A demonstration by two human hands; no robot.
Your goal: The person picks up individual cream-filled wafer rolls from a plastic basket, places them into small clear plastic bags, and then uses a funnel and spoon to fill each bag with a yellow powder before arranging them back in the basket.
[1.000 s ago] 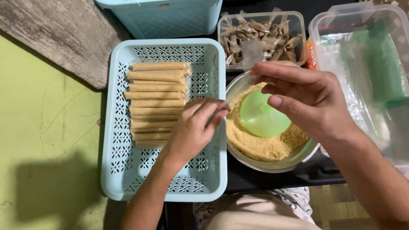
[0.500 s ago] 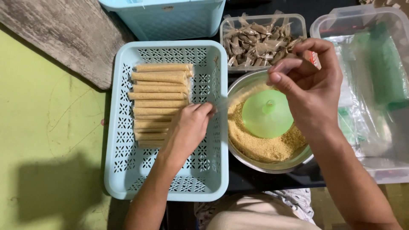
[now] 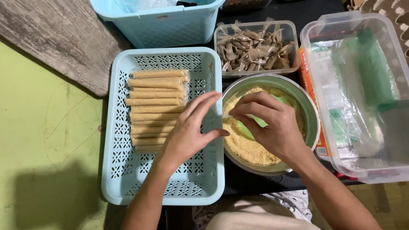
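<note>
Reaching over the round metal bowl of golden-brown crumbs point(image 3: 251, 149), the right hand point(image 3: 272, 127) is curving its fingers down toward the pale green plastic funnel point(image 3: 255, 123) that is sitting in the crumbs, mostly hidden under the palm. Thumb and forefinger are pinching together at something small and pale near the bowl's left rim (too little of it is showing to tell what it is). The left hand point(image 3: 187, 134) is hovering just beside, fingers spread and loosely curled, holding nothing, above the right part of the light blue perforated plastic basket point(image 3: 162, 187).

Judging from this, the filling step seems to be in hand, with both hands meeting at the bowl's left edge; any next move is likely asking for a steady, fine pinch rather than force.

Lying side by side in the basket is a row of long thin crumb-filled clear plastic tubes point(image 3: 155, 108), taking up its upper left part and leaving its lower half bare. Behind the bowl, a clear rectangular tub of small twisted brown wrapped sweets point(image 3: 255, 49) is standing close, and to the right a large clear plastic box holding plastic bags point(image 3: 362, 98) is crowding the bowl's rim. Open room is lying mainly to the left, over the green floor point(image 3: 47, 140).
</note>
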